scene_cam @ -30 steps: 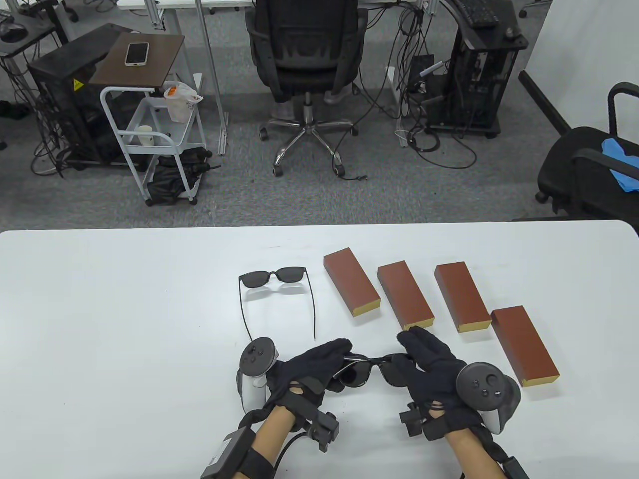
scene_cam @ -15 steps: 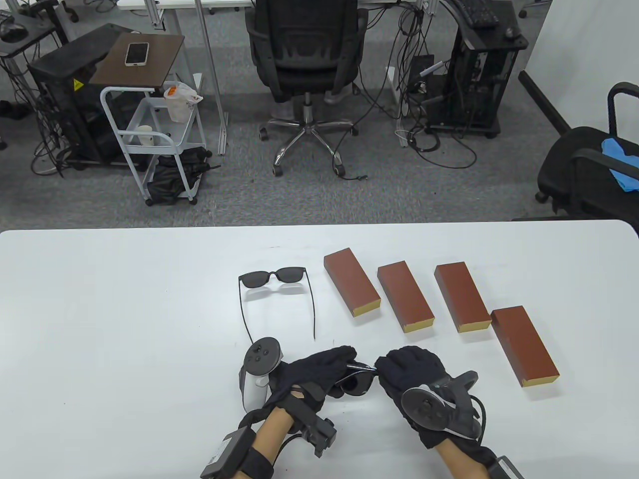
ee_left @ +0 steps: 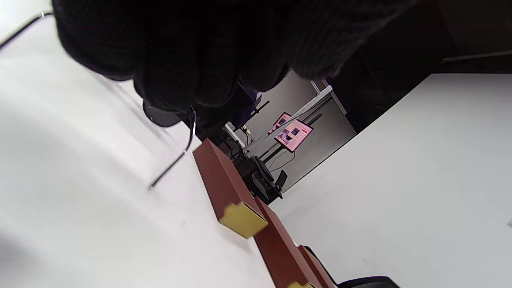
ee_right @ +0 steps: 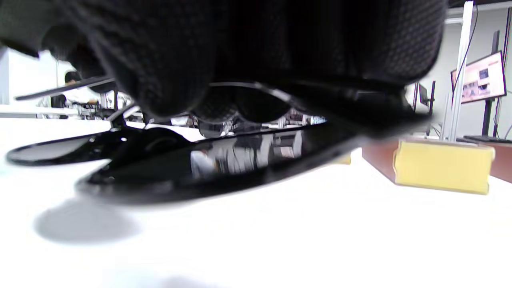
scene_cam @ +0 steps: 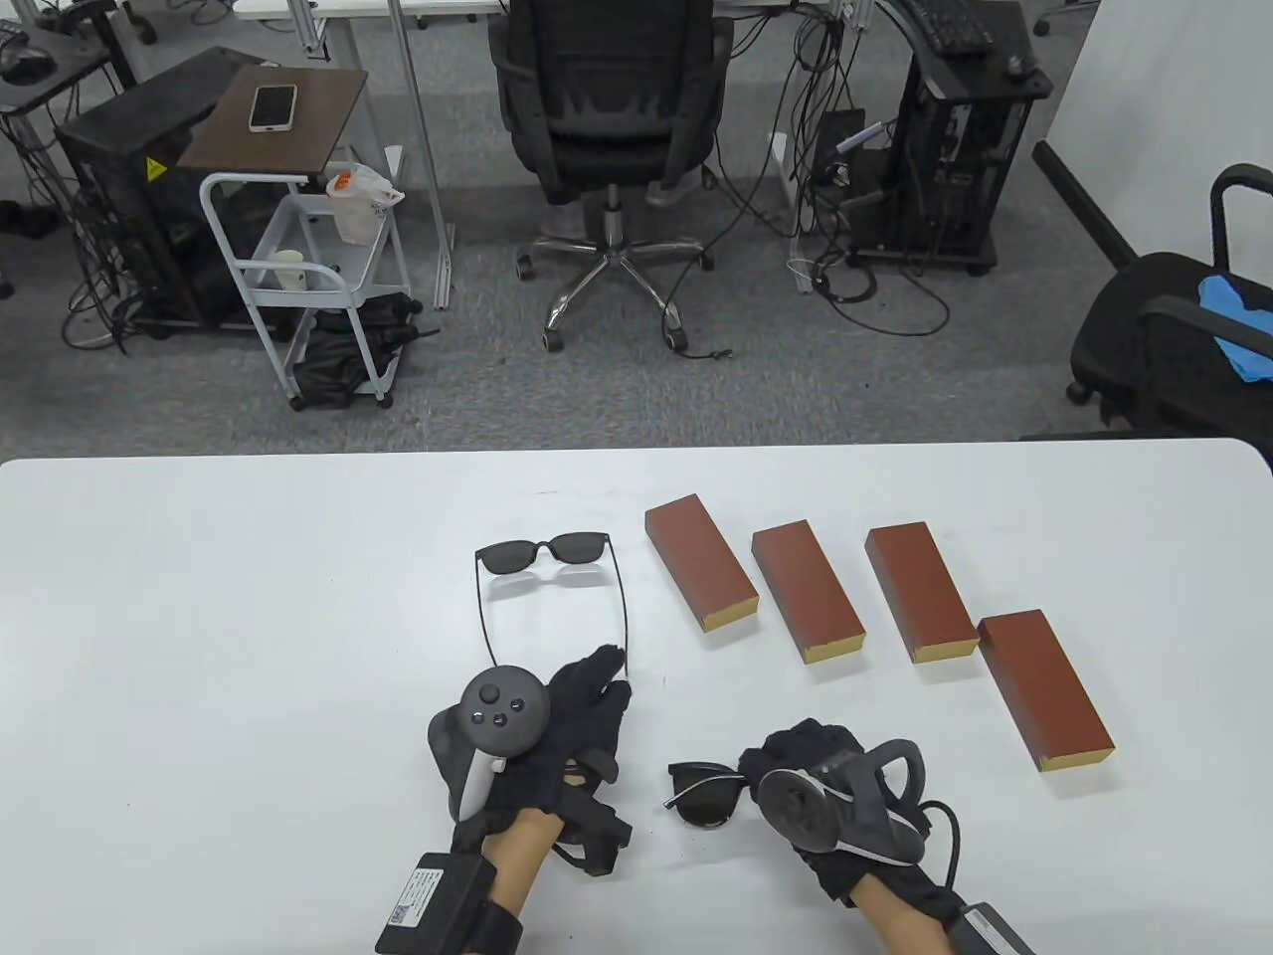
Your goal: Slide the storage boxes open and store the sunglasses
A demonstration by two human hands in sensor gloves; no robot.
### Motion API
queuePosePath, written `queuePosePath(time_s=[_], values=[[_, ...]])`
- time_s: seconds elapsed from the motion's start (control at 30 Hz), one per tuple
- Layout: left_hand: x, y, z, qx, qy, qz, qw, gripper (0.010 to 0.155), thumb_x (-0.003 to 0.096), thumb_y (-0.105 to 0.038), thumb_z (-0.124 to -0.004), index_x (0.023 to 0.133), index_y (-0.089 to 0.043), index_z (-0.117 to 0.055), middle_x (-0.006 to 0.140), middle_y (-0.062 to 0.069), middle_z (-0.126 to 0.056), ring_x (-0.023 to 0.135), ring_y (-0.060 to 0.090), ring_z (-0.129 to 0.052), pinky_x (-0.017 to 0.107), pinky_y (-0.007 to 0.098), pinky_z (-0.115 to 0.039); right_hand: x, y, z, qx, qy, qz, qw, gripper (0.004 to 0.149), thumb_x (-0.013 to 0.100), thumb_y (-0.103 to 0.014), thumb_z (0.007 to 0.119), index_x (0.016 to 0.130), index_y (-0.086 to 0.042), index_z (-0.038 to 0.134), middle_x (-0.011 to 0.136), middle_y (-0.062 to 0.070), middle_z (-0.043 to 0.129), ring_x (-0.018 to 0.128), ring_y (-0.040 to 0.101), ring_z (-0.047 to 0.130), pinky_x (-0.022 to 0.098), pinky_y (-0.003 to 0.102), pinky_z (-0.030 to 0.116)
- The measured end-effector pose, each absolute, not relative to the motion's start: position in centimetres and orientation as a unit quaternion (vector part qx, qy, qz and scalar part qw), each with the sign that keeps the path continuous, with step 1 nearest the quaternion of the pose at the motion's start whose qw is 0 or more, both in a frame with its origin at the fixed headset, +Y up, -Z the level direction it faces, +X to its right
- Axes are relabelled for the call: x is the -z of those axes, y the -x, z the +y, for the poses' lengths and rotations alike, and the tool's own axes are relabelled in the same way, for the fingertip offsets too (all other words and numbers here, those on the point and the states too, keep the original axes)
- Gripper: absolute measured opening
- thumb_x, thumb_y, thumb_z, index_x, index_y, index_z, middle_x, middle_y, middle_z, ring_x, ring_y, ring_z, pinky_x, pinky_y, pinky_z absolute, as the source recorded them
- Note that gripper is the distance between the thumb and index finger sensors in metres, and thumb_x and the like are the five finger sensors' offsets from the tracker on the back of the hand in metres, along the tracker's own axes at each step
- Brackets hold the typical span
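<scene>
In the table view, the right hand (scene_cam: pixel 811 771) sits at the near middle of the white tabletop (scene_cam: pixel 249 617), its fingers curled over the right half of a folded pair of sunglasses (scene_cam: pixel 704 791); only the left lens and rim stick out to the left of the glove. The left hand (scene_cam: pixel 557 731) lies flat to the left, well apart from that pair, fingers straight and loosely spread, tips just at the near ends of the temple arms of a second, unfolded pair of sunglasses (scene_cam: pixel 545 554) lying farther away. Four closed brown storage boxes (scene_cam: pixel 808 592) lie in a slanted row to the right. In the left wrist view, the gloved fingers (ee_left: pixel 180 52) hang over the tabletop with a thin temple arm (ee_left: pixel 176 158) just beneath them and a box end (ee_left: pixel 242 219) beyond. In the right wrist view, the fingers (ee_right: pixel 168 60) press down on the glossy dark frame (ee_right: pixel 208 168), which is held just above the tabletop.
</scene>
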State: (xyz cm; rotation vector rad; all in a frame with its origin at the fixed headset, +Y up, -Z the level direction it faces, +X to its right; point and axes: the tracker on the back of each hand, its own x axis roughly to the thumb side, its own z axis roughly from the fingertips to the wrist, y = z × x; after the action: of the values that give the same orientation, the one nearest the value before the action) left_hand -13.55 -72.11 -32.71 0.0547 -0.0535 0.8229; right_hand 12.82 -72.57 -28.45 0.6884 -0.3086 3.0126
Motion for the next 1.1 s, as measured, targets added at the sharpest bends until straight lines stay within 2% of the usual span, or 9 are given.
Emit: queuePosePath(time_s=[0.13,0.43,0.63,0.77,0.83,0.97,1.1], values=[[32.8,13.9,-72.0,-0.383,-0.028,-0.022,0.923,0.054,0.0466,-0.044,-0.079,0.098,-0.026,-0.079,0.099,0.009,-0.084,0.08,0.036,-0.091,0.054,0.057,-0.076,28.8,-12.9,-73.7,-0.977,-0.209,-0.052,0.014,0.037,0.027,-0.037,0.092,0.063,-0.029,0.094,0.064,0.004,0.098,0.062,0.029,0.094,0.05,0.048,0.08],[32.8,13.5,-71.6,-0.375,-0.032,-0.033,0.926,0.055,0.0465,-0.044,-0.079,0.098,-0.027,-0.078,0.1,0.009,-0.083,0.081,0.036,-0.09,0.055,0.057,-0.076,29.0,-12.9,-74.5,-0.978,-0.207,-0.033,0.001,0.04,0.027,-0.041,0.091,0.065,-0.028,0.092,0.065,0.005,0.097,0.062,0.03,0.093,0.05,0.048,0.08],[32.9,13.7,-71.5,-0.374,-0.034,-0.032,0.926,0.055,0.0466,-0.045,-0.078,0.098,-0.026,-0.078,0.1,0.009,-0.083,0.081,0.036,-0.09,0.055,0.057,-0.076,29.1,-13.7,-73.8,-0.982,-0.187,-0.025,0.028,0.044,0.028,-0.045,0.089,0.069,-0.027,0.09,0.071,0.007,0.094,0.066,0.032,0.09,0.053,0.049,0.078],[32.8,13.8,-71.4,-0.367,-0.04,-0.03,0.929,0.055,0.0466,-0.045,-0.078,0.098,-0.027,-0.078,0.101,0.009,-0.081,0.083,0.037,-0.088,0.056,0.058,-0.075,29.3,-15.8,-72.3,-0.985,-0.147,-0.064,0.069,0.047,0.028,-0.048,0.088,0.07,-0.027,0.089,0.074,0.008,0.093,0.069,0.034,0.089,0.054,0.05,0.076],[32.8,13.8,-71.2,-0.359,-0.043,-0.031,0.932,0.056,0.0466,-0.046,-0.078,0.099,-0.027,-0.077,0.103,0.009,-0.079,0.087,0.038,-0.085,0.059,0.059,-0.072,30.0,-17.8,-71.1,-0.985,-0.103,-0.116,0.081,0.049,0.028,-0.049,0.087,0.072,-0.026,0.088,0.076,0.009,0.091,0.071,0.035,0.087,0.055,0.051,0.075],[32.7,13.3,-70.9,-0.321,-0.039,-0.042,0.945,0.06,0.0463,-0.049,-0.077,0.102,-0.027,-0.074,0.108,0.01,-0.072,0.094,0.039,-0.077,0.063,0.061,-0.067,31.9,-21.3,-69.8,-0.983,-0.028,-0.174,0.059,0.054,0.03,-0.051,0.086,0.076,-0.024,0.084,0.082,0.011,0.087,0.075,0.038,0.083,0.057,0.053,0.073],[32.6,12.8,-70.6,-0.286,-0.038,-0.05,0.956,0.064,0.0456,-0.052,-0.077,0.105,-0.029,-0.069,0.112,0.01,-0.065,0.1,0.039,-0.068,0.067,0.062,-0.063,34.7,-23.9,-69.1,-0.984,0.044,-0.171,0.008,0.06,0.03,-0.054,0.085,0.081,-0.024,0.078,0.089,0.012,0.08,0.08,0.04,0.077,0.06,0.053,0.069]])
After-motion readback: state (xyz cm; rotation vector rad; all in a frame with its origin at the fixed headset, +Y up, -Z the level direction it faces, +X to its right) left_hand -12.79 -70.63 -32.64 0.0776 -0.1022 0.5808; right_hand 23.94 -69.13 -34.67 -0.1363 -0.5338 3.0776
